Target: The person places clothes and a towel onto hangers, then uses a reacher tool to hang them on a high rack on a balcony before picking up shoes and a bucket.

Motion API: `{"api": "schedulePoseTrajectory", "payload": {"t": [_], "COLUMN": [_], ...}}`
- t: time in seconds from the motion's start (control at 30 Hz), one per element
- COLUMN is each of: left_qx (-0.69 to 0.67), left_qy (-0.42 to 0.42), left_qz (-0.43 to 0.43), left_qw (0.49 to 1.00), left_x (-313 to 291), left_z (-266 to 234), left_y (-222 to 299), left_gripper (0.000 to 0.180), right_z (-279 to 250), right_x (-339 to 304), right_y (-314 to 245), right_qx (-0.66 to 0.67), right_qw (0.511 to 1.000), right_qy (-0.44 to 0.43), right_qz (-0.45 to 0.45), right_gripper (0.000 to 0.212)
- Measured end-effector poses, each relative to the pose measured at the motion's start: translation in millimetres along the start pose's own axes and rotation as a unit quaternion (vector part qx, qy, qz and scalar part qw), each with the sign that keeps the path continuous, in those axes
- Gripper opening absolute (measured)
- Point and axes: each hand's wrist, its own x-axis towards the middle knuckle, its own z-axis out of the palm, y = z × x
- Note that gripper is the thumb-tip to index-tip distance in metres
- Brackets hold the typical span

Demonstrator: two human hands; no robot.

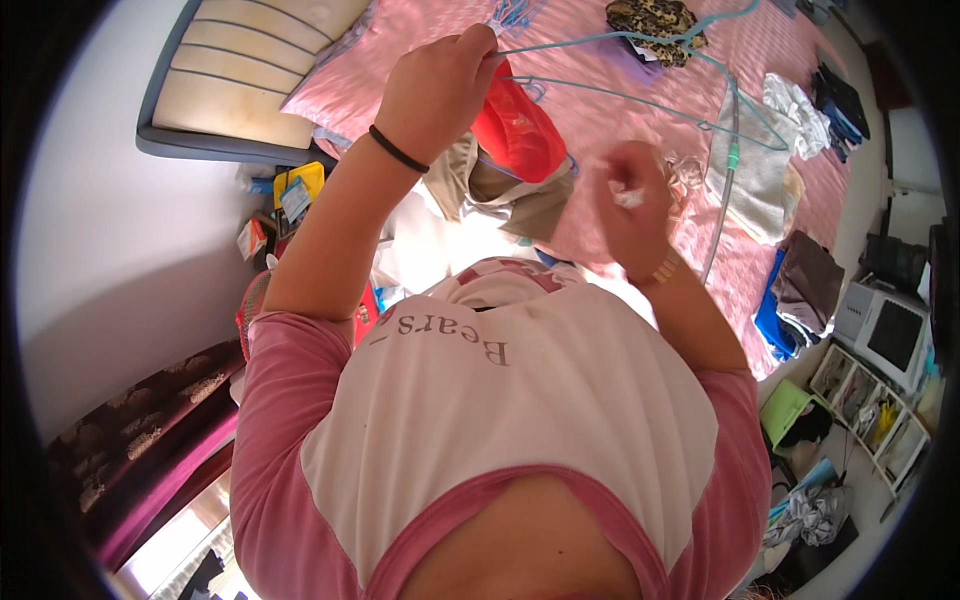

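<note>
My left hand (435, 85) is raised over the bed, its fingers pinched on the end of a thin blue-green clothes hanger (600, 43). The hanger stretches off to the right, its hook side toward the far edge. Just below those fingers hangs a bright red cloth item (520, 130); whether the fingers hold it too is hidden. My right hand (637, 205) is in the air to the right of the red item, smeared by motion. A small whitish patch shows between its fingers, too blurred to name. Khaki garments (515, 195) lie beneath the red item.
A pink bedspread (590, 90) carries a leopard-print cloth (655, 22), a grey garment (745, 180), white cloth (797, 110) and folded dark clothes (840, 105). A metal pole with a green joint (733, 155) stands right of my right hand. The padded headboard (245, 75) is at far left.
</note>
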Motion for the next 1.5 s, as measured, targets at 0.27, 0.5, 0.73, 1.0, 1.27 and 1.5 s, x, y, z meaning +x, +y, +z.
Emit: {"api": "schedulePoseTrajectory", "payload": {"t": [0.27, 0.5, 0.73, 1.0, 1.27, 1.5], "left_qx": [-0.040, 0.068, -0.145, -0.218, -0.202, -0.193], "left_qy": [0.003, 0.046, 0.010, 0.039, 0.086, 0.130], "left_qz": [-0.042, -0.081, -0.076, -0.110, -0.150, -0.141], "left_qw": [0.998, 0.993, 0.986, 0.969, 0.964, 0.962], "left_x": [-10.2, -39.0, -82.1, -88.5, -101.8, -101.8], "left_z": [-35.6, -69.9, -63.6, -37.7, -25.6, -22.7], "left_y": [13.5, -26.7, -73.1, -74.2, -80.2, -78.3], "left_gripper": [0.010, 0.010, 0.009, 0.008, 0.007, 0.008], "right_z": [122.8, 82.2, 13.3, -43.1, -43.6, -37.7], "right_x": [7.4, 10.3, 44.9, 73.1, 69.2, 60.3], "right_y": [133.6, 241.1, 199.2, 198.2, 153.3, 196.8], "right_qx": [-0.237, 0.062, 0.571, 0.560, 0.484, 0.643], "right_qw": [0.946, 0.868, 0.621, 0.648, 0.722, 0.609], "right_qy": [-0.105, -0.154, 0.036, 0.118, 0.086, -0.052], "right_qz": [0.192, 0.469, 0.536, 0.502, 0.486, 0.461], "right_gripper": [0.050, 0.018, 0.012, 0.005, 0.012, 0.014]}}
